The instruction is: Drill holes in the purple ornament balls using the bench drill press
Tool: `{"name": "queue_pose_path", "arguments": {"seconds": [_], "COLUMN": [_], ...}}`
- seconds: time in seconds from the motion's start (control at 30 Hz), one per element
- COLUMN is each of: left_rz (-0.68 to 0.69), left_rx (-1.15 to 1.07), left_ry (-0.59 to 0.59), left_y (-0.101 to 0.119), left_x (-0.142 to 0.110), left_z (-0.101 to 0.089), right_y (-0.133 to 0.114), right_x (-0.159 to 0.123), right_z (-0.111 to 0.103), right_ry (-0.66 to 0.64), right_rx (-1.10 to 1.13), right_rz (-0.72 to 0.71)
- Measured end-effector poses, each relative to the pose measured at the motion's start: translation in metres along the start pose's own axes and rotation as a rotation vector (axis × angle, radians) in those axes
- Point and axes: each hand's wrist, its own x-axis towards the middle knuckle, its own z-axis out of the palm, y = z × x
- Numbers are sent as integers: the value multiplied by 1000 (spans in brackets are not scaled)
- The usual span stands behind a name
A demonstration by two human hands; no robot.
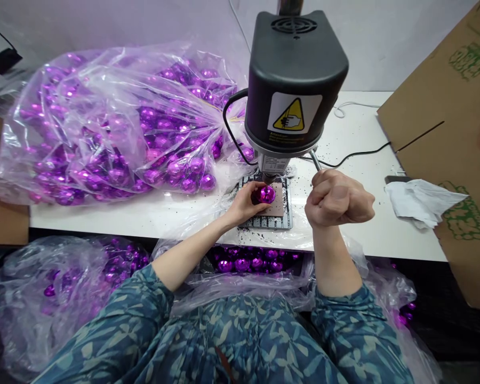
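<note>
A shiny purple faceted ball (268, 194) is held between the thumb and fingers of my left hand (248, 202). It sits on a square brown board (278, 207) on the metal base plate (285, 223) of a black bench drill press (296, 69). The chuck (269, 178) is right above the ball; whether the bit touches it I cannot tell. My right hand (338, 198) is closed in a fist around the drill press's lever (316, 160), whose end is hidden in the fingers.
A clear plastic bag (116, 128) full of purple balls lies at the left. More balls (256, 264) are in a plastic-lined container below the table's front edge. A cardboard box (444, 133) and white tissue (422, 200) are at the right. Dark shavings litter the white table (400, 234).
</note>
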Motion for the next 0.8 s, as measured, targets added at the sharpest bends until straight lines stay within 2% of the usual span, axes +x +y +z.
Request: {"name": "queue_pose_path", "arguments": {"seconds": [0.13,0.23,0.27,0.3,0.33,0.43,0.5,0.6,0.67,0.73,0.8], "left_rz": [1,-4,-10,-17,-23,-30,-4,107,181,200,180], "left_rx": [-15,-11,-10,-10,-7,14,45,173,240,220,204], "left_ry": [-1,6,17,33,59,98,-34,-375,-503,-472,-296], "left_y": [1,5,8,11,14,28,36,41,38,28,16], "left_x": [0,1,1,0,-2,-23,-48,-87,-100,-91,-59], "left_z": [1,3,3,2,1,-10,-20,-32,-40,-52,-68], "right_y": [-6,-11,-10,-9,-7,1,6,6,4,3,3], "right_x": [2,26,38,50,61,84,89,88,87,86,85], "right_z": [-1,9,14,18,23,31,33,34,34,35,35], "right_ry": [-46,-35,-21,-39,-39,-102,-115,-89,-75,-64,-53], "right_rx": [-14,-52,-77,-149,-170,-131,-108,-92,-99,-116,-132], "right_rz": [18,107,168,315,401,564,596,573,565,564,562]}}
